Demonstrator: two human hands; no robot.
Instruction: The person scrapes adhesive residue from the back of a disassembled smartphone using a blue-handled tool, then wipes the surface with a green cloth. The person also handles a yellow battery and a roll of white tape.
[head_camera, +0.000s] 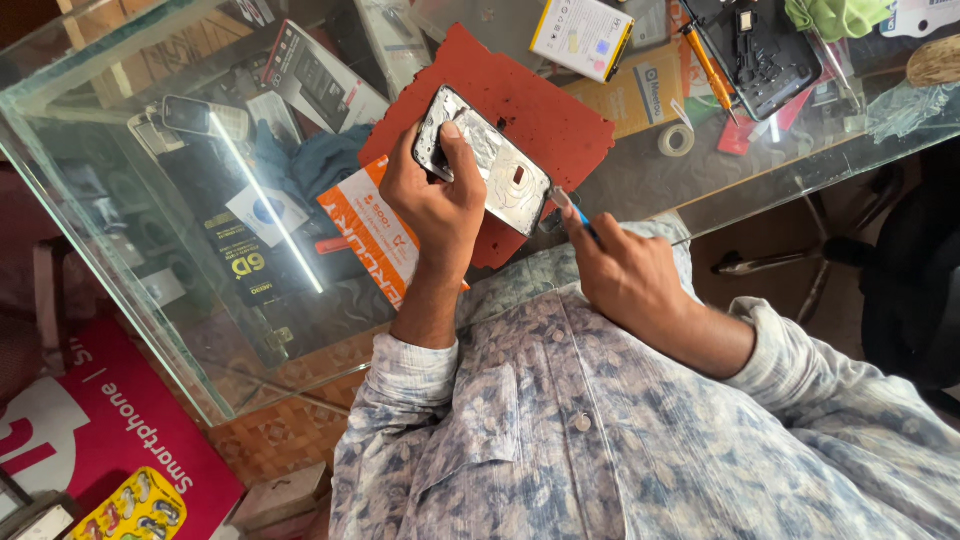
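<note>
the left hand (432, 200) grips a phone (482, 160) from its side, thumb laid across the shiny back panel, fingers curled under it. the phone is tilted and held above a red mat (540, 110) on the glass desk (120, 230). the right hand (625, 270) is closed around a thin blue-handled tool (578, 212), whose tip touches the phone's lower corner. further back on the desk lie a yellow-edged box (583, 35), an orange-handled screwdriver (708, 65), a small roll of tape (676, 139), an opened dark phone body (765, 50) and a green cloth (838, 15). under the glass sit boxes and an orange packet (375, 230).
</note>
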